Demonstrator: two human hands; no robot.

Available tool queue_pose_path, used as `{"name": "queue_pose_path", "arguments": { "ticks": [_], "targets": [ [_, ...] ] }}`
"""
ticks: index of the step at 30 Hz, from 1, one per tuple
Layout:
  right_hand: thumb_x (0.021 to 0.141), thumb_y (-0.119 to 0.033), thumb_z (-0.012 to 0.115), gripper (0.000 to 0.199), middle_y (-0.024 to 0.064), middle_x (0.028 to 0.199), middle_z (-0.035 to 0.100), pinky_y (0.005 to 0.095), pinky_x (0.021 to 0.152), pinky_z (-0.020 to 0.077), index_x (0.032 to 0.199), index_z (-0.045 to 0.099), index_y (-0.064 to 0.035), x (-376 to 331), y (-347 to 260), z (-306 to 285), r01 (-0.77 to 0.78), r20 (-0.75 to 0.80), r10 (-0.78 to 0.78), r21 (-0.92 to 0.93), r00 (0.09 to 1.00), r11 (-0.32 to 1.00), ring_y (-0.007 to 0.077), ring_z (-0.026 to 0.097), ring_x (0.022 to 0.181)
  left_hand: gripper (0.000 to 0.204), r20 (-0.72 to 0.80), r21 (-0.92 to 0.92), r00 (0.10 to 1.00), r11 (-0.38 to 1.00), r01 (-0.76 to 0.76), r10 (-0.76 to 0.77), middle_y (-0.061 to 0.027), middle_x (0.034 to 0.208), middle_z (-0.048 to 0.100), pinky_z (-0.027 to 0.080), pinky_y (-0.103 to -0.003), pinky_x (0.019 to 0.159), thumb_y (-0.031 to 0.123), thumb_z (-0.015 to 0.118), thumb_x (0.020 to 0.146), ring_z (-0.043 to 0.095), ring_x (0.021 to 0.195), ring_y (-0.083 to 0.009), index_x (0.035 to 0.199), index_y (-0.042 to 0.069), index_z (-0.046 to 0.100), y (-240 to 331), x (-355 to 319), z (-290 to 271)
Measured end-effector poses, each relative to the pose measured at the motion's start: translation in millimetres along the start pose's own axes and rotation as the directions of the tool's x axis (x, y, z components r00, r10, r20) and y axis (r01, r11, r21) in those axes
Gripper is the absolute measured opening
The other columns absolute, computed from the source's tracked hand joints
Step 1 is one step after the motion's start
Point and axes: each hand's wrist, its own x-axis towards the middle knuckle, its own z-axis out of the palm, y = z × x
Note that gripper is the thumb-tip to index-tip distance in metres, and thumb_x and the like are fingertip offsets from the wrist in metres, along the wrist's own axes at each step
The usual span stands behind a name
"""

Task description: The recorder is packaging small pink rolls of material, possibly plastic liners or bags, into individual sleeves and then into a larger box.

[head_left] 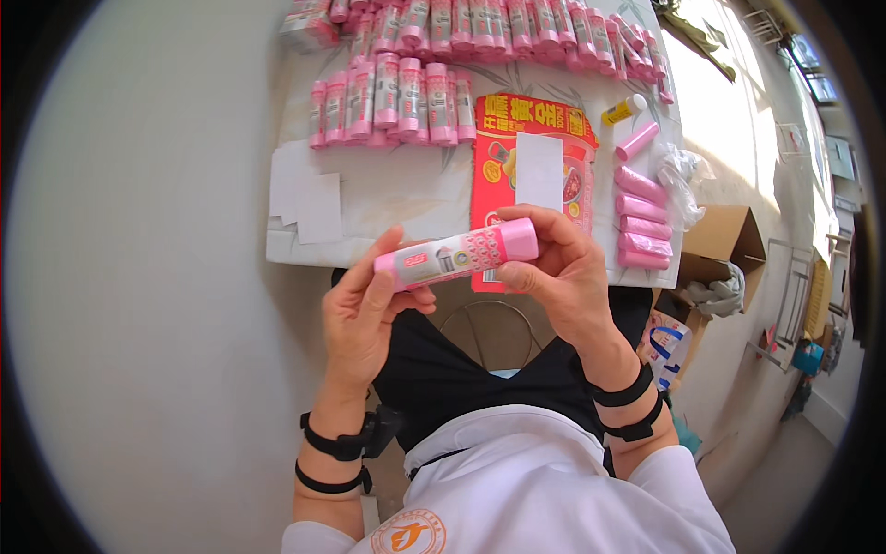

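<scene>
A pink plastic-bag roll (454, 257) with a printed grey-and-pink label around it lies nearly level between both hands, just off the table's near edge. My left hand (362, 309) grips its left end, thumb in front and fingers underneath. At the other end, my right hand (570, 277) pinches the roll between thumb and fingers. Behind it, a red printed sheet (491, 208) lies on the table with a white paper slip (539, 174) on top. Several unlabelled pink rolls (643, 205) are lined up to the right, below a yellow glue stick with a white cap (624, 110).
Many labelled rolls (397, 97) are piled along the far side of the white table (406, 203). White paper slips (318, 208) lie at the left. A crumpled clear plastic bag (681, 175) hangs near the right edge, beside an open cardboard box (724, 231).
</scene>
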Motion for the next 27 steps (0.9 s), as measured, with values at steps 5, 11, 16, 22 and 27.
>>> {"name": "queue_pose_path", "arguments": {
  "ticks": [5, 11, 16, 22, 27],
  "targets": [
    [0.079, 0.004, 0.070, 0.045, 0.0060, 0.099, 0.062, 0.0216, 0.071, 0.0527, 0.121, 0.053, 0.0014, 18, 1, 4, 0.050, 0.004, -0.050, -0.013, 0.999, 0.999, 0.0092, 0.060, 0.086, 0.038, 0.015, 0.124, 1.000, 0.992, -0.006, 0.004, -0.0192, 0.114, 0.060, 0.056, -0.031, 0.069, 0.011, 0.056, 0.093, 0.064, 0.079, -0.0186, 0.127, -0.004, 0.049, 7, 13, -8],
    [0.080, 0.005, 0.068, 0.047, 0.0060, 0.103, 0.060, 0.0259, 0.077, 0.0518, 0.123, 0.052, 0.0016, 42, 6, -2, -0.042, 0.062, 0.047, -0.078, 0.997, 0.996, 0.0109, 0.060, 0.085, 0.032, 0.137, 0.384, 0.983, 0.921, 0.061, -0.122, -0.0065, 0.105, 0.061, 0.047, -0.025, 0.084, 0.006, 0.064, 0.088, 0.058, 0.097, -0.0119, 0.117, -0.003, 0.058, 10, 39, -21],
    [0.084, 0.002, 0.064, 0.049, 0.0103, 0.113, 0.059, 0.0245, 0.075, 0.0513, 0.130, 0.047, 0.0010, 60, 14, 3, 0.063, -0.010, -0.064, -0.049, 0.998, 0.997, 0.0112, 0.060, 0.085, 0.025, -0.105, 0.375, 0.992, 0.926, -0.032, 0.077, -0.0043, 0.096, 0.063, 0.045, -0.023, 0.081, 0.010, 0.064, 0.089, 0.057, 0.088, -0.0090, 0.109, -0.004, 0.063, 7, 90, -26],
    [0.088, -0.002, 0.060, 0.035, 0.0092, 0.111, 0.062, 0.0228, 0.074, 0.0507, 0.122, 0.052, 0.0024, 43, 44, -3, -0.107, -0.069, 0.101, -0.096, 0.992, 0.990, 0.0090, 0.059, 0.085, 0.035, -0.404, 0.641, 0.765, 0.752, -0.154, 0.502, -0.0063, 0.092, 0.065, 0.046, -0.026, 0.073, 0.023, 0.068, 0.086, 0.057, 0.082, -0.0110, 0.108, -0.003, 0.064, -8, 200, -75],
    [0.090, -0.005, 0.058, 0.028, 0.0074, 0.104, 0.064, 0.0221, 0.074, 0.0504, 0.118, 0.055, 0.0013, 20, 63, -11, -0.254, -0.076, 0.246, -0.125, 0.966, 0.959, 0.0083, 0.060, 0.083, 0.031, -0.283, 0.912, 0.720, 0.410, -0.002, 0.634, -0.0075, 0.090, 0.066, 0.048, -0.029, 0.070, 0.023, 0.068, 0.085, 0.058, 0.079, -0.0132, 0.104, -0.001, 0.067, -14, 214, -79]
  ]
}}
